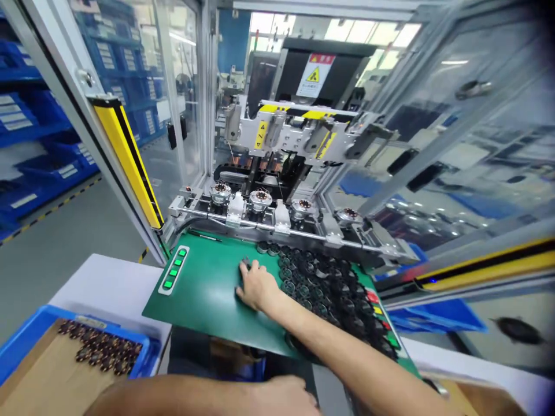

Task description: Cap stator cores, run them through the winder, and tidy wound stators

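My right hand (pixel 259 286) reaches across the green work surface (pixel 208 289), thumb and forefinger spread apart with a visible gap between them. Dark coverings or small dark bits show at the fingertips; I cannot make out which. Just right of this hand lie many round black ring-shaped parts (pixel 303 289), packed close together. My left hand (pixel 284 396) hangs low at the bottom edge, in front of the work surface, its fingers blurred and partly cut off. Behind the surface, a machine row bears copper-wound round cores in metal holders (pixel 261 199).
A blue bin (pixel 39 315) with copper-wound cores (pixel 104 349) on cardboard stands at lower left. Green lit buttons (pixel 174 270) line the surface's left side, coloured buttons (pixel 377 310) its right. A pen (pixel 206 236) lies at the back. Yellow posts (pixel 130 164) flank the machine opening.
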`<state>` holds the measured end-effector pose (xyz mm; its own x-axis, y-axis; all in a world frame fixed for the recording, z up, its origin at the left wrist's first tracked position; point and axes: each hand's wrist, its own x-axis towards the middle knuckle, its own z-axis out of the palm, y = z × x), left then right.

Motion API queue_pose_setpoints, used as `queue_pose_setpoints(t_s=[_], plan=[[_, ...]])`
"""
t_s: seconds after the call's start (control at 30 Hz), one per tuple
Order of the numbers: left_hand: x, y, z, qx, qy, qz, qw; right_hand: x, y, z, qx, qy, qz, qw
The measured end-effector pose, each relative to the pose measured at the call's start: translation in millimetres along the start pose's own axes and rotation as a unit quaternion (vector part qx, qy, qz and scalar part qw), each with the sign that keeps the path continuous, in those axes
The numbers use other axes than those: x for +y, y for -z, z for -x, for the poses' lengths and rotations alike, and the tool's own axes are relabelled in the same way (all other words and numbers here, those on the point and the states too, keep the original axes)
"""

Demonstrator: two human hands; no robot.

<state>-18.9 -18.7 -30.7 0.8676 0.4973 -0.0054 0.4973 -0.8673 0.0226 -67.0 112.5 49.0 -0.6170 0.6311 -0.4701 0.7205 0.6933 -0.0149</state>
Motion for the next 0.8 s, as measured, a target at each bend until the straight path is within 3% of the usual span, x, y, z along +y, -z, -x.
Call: queue_pose_setpoints(t_s=[0.07, 0.1, 0.17, 0.23, 0.3, 0.37, 0.47, 0.57, 0.7, 0.8], plan=[[-2.0, 29.1, 33.1, 0.000, -0.018, 0.118, 0.993, 3.2, 0.9, 6.3, 0.003, 0.004, -0.004, 1.000], [-8.8, 50.3, 52.1, 0.004, 0.006, 0.192, 0.981, 7.2, 6.1, 10.2, 0.001, 0.013, -0.005, 1.000], [-34.4, 101.8, 91.1, 0.036, 0.097, 0.237, 0.966, 20.6, 26.3, 15.9, 0.000, 0.034, -0.004, 0.999], [-74.4, 154.5, 125.2, 0.099, 0.233, 0.223, 0.941, 40.5, 57.8, 15.1, 0.025, 0.045, -0.005, 0.999], [-124.8, 195.3, 149.4, 0.148, 0.369, 0.152, 0.905, 63.0, 95.2, 5.9, 0.081, 0.040, -0.008, 0.996], [-179.4, 217.5, 162.3, 0.125, 0.488, 0.025, 0.864, 83.3, 131.1, -10.7, 0.144, 0.023, -0.015, 0.989], [-254.5, 219.8, 166.2, 0.075, 0.542, -0.020, 0.837, 102.0, 169.0, -43.0, 0.190, -0.009, -0.027, 0.981], [-308.1, 205.6, 163.9, 0.033, 0.557, -0.044, 0.829, 107.4, 185.5, -73.7, 0.153, -0.024, -0.042, 0.987], [-348.6, 192.1, 163.5, -0.008, 0.560, -0.072, 0.825, 109.5, 194.1, -101.0, 0.055, -0.016, -0.070, 0.996], [-369.1, 189.7, 163.2, -0.046, 0.551, -0.073, 0.830, 111.1, 198.5, -113.2, 0.020, -0.007, -0.086, 0.996]])
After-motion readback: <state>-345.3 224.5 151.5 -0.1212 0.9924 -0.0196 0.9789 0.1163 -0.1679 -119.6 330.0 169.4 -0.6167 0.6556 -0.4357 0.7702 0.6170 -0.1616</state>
